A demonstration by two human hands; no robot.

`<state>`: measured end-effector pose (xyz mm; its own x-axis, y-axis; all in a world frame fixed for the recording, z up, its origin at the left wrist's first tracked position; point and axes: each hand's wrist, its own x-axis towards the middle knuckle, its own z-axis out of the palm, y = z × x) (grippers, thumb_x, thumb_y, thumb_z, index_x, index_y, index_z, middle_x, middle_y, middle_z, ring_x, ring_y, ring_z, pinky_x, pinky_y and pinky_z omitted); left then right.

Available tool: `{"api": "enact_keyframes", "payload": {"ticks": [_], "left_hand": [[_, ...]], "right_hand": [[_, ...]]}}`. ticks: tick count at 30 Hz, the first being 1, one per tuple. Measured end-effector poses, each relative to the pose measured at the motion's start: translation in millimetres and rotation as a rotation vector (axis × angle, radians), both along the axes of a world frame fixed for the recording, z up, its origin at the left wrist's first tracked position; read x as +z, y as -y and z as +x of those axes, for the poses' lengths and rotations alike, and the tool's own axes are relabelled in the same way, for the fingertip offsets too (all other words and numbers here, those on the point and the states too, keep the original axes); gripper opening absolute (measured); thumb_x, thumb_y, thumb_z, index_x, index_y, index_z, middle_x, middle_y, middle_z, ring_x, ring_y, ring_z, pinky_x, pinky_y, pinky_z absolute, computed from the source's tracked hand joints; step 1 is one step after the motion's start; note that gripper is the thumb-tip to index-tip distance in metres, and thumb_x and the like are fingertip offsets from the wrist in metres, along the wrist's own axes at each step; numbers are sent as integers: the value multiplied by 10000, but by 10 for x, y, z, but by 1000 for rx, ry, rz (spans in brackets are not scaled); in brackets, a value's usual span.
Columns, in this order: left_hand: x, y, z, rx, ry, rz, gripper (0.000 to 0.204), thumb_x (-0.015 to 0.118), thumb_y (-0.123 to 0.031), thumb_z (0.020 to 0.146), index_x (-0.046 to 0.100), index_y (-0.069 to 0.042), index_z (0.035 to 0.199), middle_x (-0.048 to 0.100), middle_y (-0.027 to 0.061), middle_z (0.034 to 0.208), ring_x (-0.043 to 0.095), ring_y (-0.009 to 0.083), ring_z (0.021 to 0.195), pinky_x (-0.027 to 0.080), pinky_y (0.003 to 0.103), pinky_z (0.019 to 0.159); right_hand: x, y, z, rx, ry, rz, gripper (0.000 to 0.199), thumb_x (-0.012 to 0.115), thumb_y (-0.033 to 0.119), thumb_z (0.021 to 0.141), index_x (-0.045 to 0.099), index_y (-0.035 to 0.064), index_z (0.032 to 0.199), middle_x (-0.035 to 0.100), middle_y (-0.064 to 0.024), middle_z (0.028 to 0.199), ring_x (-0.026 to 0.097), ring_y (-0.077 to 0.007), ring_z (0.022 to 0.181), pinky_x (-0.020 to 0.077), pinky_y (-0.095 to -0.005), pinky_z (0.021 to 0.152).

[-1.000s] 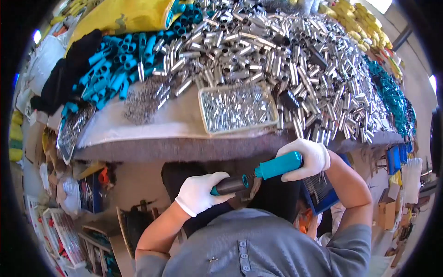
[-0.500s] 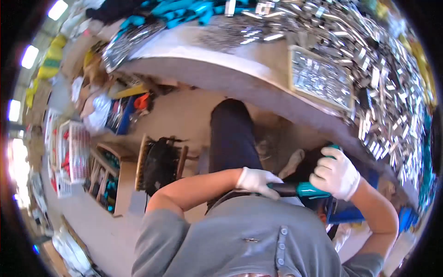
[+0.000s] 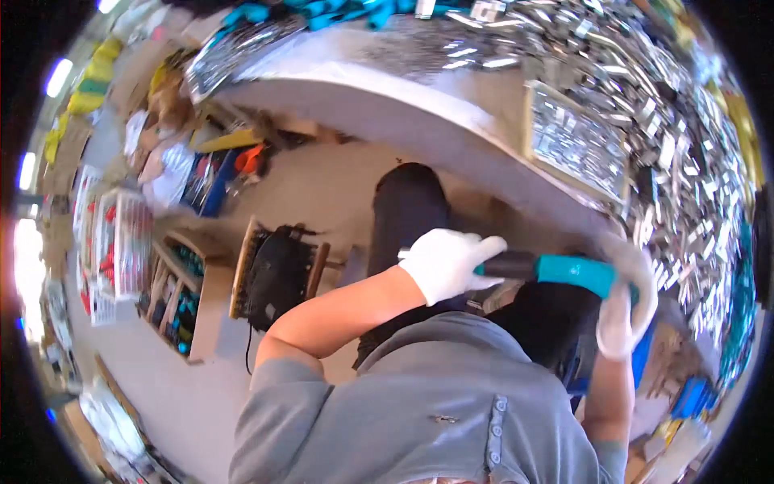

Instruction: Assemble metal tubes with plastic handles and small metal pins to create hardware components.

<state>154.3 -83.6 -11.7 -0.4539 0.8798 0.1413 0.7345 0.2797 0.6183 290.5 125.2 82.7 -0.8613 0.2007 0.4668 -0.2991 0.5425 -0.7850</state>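
Observation:
In front of my belly is a long rod-like piece with a dark grey middle and a teal grip [image 3: 574, 274]; I cannot make out its exact kind. My left hand [image 3: 447, 264], in a white glove, is closed round its left part, where a bit of teal shows between the fingers. A short pale tip sticks out on the left side of that hand. At the right end of the teal grip, my gloved right hand [image 3: 633, 294] curls round it, somewhat smeared by motion. The piece lies nearly level, above my dark-trousered legs.
A table [image 3: 363, 101] curves across the far side, heaped on the right with shiny metal parts [image 3: 677, 161]. A framed tray [image 3: 574, 141] of small metal pieces rests at its edge. To the left stand a black-seated stool [image 3: 278, 274], a cardboard box [image 3: 211, 306] and a white basket [image 3: 133, 246].
Both hands have moved up and away from my belly with the teal and grey piece. My right hand has shifted right, to the end of the teal grip, showing more of it.

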Motion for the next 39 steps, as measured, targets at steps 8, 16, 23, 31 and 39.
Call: {"api": "enact_keyframes", "payload": {"ticks": [8,16,23,31,39], "left_hand": [[139,25,57,127,124,79,391,710,-351,761,592,-110,1046,651,127,808,641,327,710,511,404,606],[243,-103,84,154,136,49,354,763,-227,719,612,-78,1002,653,132,857,650,314,720,525,363,605],[354,-192,203,94,129,151,381,769,-272,722,624,-58,1002,656,153,847,664,306,738,536,353,643],[438,-269,285,-13,-20,157,384,781,-217,670,621,-67,986,648,155,827,646,323,723,525,365,631],[403,-306,288,-149,-73,86,397,765,-260,655,607,-117,990,617,109,749,624,301,682,496,372,605]], "right_hand": [[141,-61,145,148,232,50,372,425,234,935,586,29,1200,541,-180,1284,438,-357,1269,300,-443,1072],[222,-100,331,112,179,-146,477,330,290,973,554,-50,1221,505,-212,1321,427,-360,1278,256,-442,1096],[34,-428,378,4,389,-340,407,398,248,981,514,3,1285,511,-147,1340,469,-258,1251,315,-365,1072],[-63,-563,387,-18,357,-119,387,372,230,993,544,-25,1227,527,-177,1305,450,-271,1272,308,-372,1077],[-148,-613,367,-195,317,-156,413,389,253,981,482,8,1300,509,-172,1325,462,-330,1248,349,-389,1059]]}}
